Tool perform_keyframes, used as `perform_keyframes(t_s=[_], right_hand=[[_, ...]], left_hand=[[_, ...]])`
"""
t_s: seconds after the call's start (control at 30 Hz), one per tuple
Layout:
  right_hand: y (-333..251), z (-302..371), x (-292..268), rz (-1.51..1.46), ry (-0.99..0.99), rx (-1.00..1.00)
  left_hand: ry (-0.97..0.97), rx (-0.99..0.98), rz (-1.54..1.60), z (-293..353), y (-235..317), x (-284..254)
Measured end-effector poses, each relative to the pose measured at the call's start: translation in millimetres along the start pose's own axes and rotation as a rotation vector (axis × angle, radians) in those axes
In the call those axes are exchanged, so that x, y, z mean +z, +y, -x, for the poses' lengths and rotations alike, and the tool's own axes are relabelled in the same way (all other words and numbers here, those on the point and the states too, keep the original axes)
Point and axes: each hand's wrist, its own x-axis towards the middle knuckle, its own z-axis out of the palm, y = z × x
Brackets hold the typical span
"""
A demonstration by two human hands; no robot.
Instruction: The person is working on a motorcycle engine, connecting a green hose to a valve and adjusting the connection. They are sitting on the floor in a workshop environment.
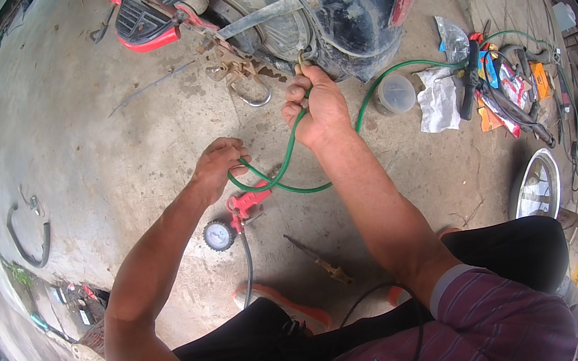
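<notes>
My right hand [321, 107] is closed around the green air hose [291, 147], with a brass-coloured fitting poking out past the fingers at the wheel's lower edge. Whether the fitting touches the wheel cannot be made out. My left hand [222, 167] pinches a loop of the same hose, lower and to the left. A red tyre inflator [252, 199] with a round dial gauge [218, 235] lies on the concrete just below the left hand. Beyond the right hand is the dusty spoked wheel [261, 31] of a motorbike, beside its black mudguard [351, 3].
A metal shackle [252, 93] lies left of the wheel. The hose runs right past a plastic tub [396, 94] and crumpled white paper [439, 100] to piled wrappers [512, 83]. A screwdriver-like tool [318, 259] lies between my feet, a metal basin [537, 184] at right.
</notes>
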Motion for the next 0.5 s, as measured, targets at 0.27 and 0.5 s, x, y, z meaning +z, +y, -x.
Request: perform_keyframes(t_s=[0.27, 0.5], right_hand=[[-5, 4, 6, 0.013, 0.028, 0.003], [-2, -11, -2, 0.016, -0.031, 0.027]], left_hand=[[-0.022, 0.017, 0.028, -3, -2, 0], [0.018, 0.043, 0.055, -6, -4, -1]])
